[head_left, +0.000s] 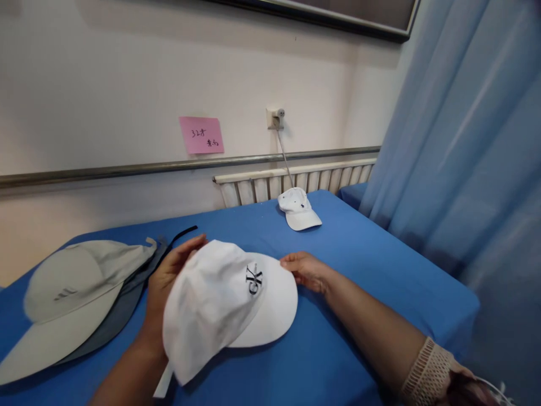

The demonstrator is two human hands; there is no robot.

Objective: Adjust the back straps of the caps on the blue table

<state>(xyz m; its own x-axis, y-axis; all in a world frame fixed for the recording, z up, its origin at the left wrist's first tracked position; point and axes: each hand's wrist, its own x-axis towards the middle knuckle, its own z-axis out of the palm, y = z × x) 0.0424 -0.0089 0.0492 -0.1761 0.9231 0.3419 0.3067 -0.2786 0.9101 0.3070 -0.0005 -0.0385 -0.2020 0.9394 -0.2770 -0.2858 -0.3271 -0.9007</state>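
A white baseball cap [211, 304] with a dark "CK" mark is held over the blue-covered table [338, 338], its brim pointing right. My right hand [306, 272] pinches the far edge of that brim between thumb and fingers. Behind the crown, my left hand [169, 273] grips the cap from its left side; part of its fingers is hidden. To the left lie a light grey cap [71, 282] with three slanted stripes and, under it, a dark grey-blue cap [114, 327]. A smaller white cap [298, 208] rests near the table's far edge.
Along the wall run a metal rail [147, 168] and a white radiator [270, 185]. A pink note [202, 135] is stuck to the wall beside a socket [275, 119] with a plugged-in cord. Blue curtains [456, 141] hang at the right. A dark-framed panel [338, 20] is above.
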